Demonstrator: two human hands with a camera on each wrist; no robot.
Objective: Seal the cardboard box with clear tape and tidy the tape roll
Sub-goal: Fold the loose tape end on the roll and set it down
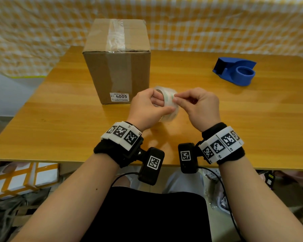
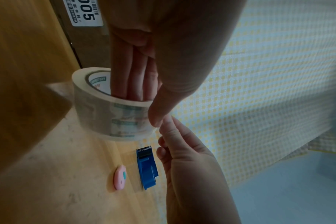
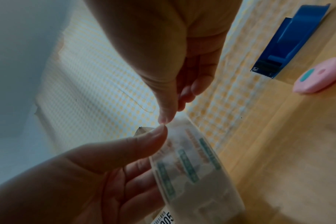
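A tall cardboard box [image 1: 117, 67] stands upright on the table with clear tape running over its top seam and down its front. My left hand [image 1: 164, 104] holds the clear tape roll [image 1: 171, 117] just above the table in front of the box. Its fingers [image 2: 132, 78] go through the core and its thumb [image 2: 159, 112] presses the outer wrap. My right hand [image 1: 175, 98] has its fingers curled. Thumb and forefinger pinch at the outer layer of the tape roll [image 3: 192, 166], right beside the left thumb [image 3: 144, 142]. The loose tape end itself is not plainly visible.
A blue tape dispenser [image 1: 234, 70] with no roll in it lies on the wooden table [image 1: 59, 119] at the far right. A small pink cutter [image 2: 120, 179] lies beside the blue tape dispenser [image 2: 147, 168]. A checked cloth [image 1: 217, 23] hangs behind the table.
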